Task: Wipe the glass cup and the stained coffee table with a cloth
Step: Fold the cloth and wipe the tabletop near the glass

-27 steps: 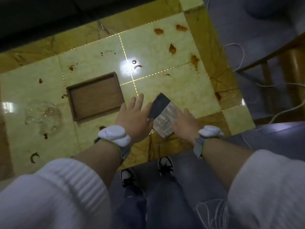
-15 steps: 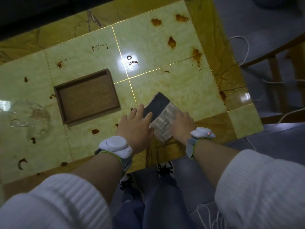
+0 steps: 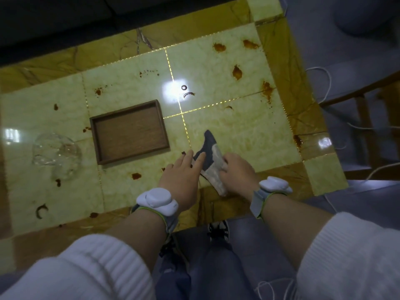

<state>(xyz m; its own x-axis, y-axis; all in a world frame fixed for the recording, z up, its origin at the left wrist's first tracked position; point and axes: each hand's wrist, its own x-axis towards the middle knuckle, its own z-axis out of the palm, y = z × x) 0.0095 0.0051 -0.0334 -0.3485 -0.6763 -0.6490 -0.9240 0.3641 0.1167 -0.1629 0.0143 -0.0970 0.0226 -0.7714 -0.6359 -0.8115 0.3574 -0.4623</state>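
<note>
Cloth (image 3: 211,161): one, on coffee table (image 3: 238,131) | hands: right (image 3: 237,173) gripping it, left (image 3: 184,172) spread flat | glass cup (image 3: 55,155): one

A folded cloth (image 3: 209,158), dark blue on one face and pale grey on the other, lies near the front edge of the coffee table (image 3: 238,131), whose glossy yellow-green top is spotted with brown stains. A clear glass cup (image 3: 56,153) sits by the left edge.
</note>
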